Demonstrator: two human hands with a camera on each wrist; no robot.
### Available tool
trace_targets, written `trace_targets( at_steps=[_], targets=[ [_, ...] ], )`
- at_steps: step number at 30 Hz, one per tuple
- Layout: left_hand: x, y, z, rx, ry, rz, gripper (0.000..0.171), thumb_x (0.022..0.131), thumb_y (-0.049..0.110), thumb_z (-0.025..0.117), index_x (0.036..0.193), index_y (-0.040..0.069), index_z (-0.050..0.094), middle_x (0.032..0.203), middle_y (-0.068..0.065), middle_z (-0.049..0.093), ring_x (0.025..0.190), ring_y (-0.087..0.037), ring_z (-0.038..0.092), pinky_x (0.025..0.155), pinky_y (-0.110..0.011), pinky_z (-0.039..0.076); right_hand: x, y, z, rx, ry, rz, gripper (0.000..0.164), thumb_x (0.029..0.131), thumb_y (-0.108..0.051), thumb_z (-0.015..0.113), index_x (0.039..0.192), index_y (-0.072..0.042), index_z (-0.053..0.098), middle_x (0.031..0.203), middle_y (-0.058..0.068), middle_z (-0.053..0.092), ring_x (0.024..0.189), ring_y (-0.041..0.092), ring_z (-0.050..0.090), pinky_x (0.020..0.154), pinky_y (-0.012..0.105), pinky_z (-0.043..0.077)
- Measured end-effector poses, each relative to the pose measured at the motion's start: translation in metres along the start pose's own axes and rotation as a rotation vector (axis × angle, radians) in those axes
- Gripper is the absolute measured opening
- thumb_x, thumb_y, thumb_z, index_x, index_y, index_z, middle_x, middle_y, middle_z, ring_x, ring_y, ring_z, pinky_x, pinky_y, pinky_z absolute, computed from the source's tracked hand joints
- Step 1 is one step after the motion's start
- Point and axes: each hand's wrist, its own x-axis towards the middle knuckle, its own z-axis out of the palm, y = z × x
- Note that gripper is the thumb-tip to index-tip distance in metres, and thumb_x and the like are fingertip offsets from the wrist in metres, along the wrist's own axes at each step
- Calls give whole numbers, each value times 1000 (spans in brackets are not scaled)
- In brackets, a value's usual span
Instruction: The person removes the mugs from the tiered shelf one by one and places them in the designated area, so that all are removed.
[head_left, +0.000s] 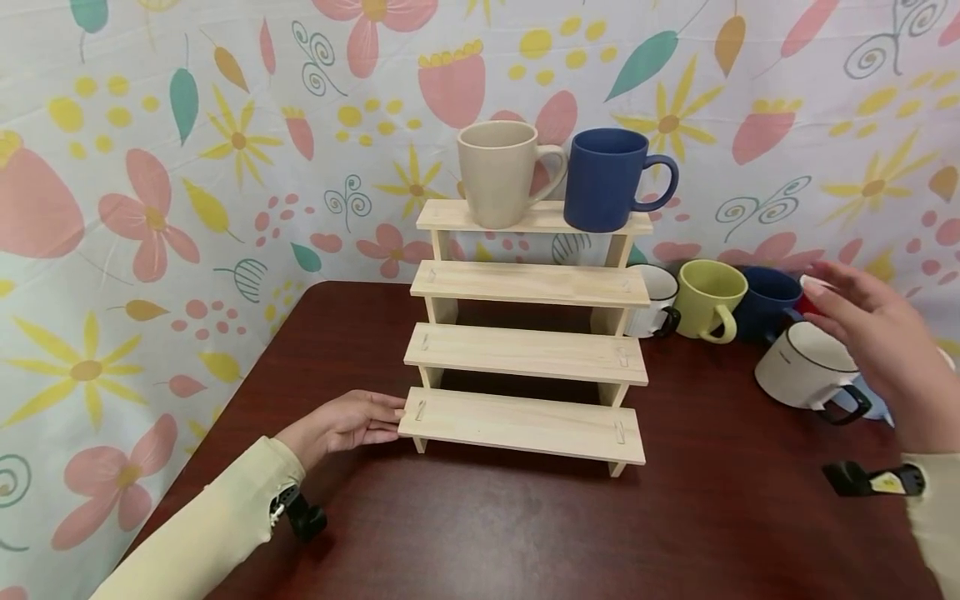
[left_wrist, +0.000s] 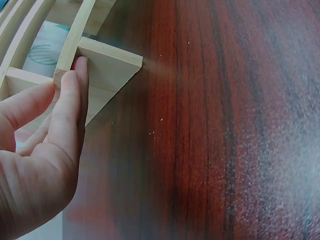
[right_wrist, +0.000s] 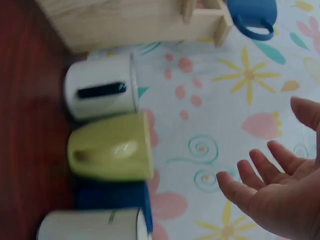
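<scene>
A four-tier wooden step shelf [head_left: 525, 354] stands on the table. My left hand [head_left: 348, 425] is at the left end of its lowest tier; in the left wrist view, thumb and fingers [left_wrist: 69, 100] pinch the board's end. On the top tier are a beige mug [head_left: 497, 175] and a blue mug [head_left: 603, 179], both upright with handles to the right. My right hand [head_left: 881, 325], holding nothing, is raised over the mugs at the right, its fingers spread apart in the right wrist view. Nearest below it is a white mug with a black handle [head_left: 798, 367].
Right of the shelf stand another white mug [head_left: 651, 292], a yellow-green mug [head_left: 705, 292] and a dark blue mug [head_left: 767, 304]. Something red [head_left: 806, 304] and a light blue item [head_left: 870, 400] are partly hidden there. A floral cloth [head_left: 285, 167] hangs behind the dark wooden table [head_left: 480, 525].
</scene>
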Motion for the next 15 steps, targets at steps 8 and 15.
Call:
trace_targets(
  at_steps=[8,15],
  targets=[
    [1,-2,-2,0,10,4,55,103,-1,49,152,-17,31,94,6,73,87,-5,70,81,-18,60,34,-31,20,614,-113,-152,36,106,-4,50,139,-14,60,121,-11,71,106,-2,69,81,11,56],
    [1,-2,-2,-4,3,8,55,103,-1,49,152,-17,31,96,6,73,87,-5,70,81,-18,60,61,-57,38,685,-103,-168,28,103,-3,57,123,-15,71,110,-6,77,102,5,71,76,17,60]
  ],
)
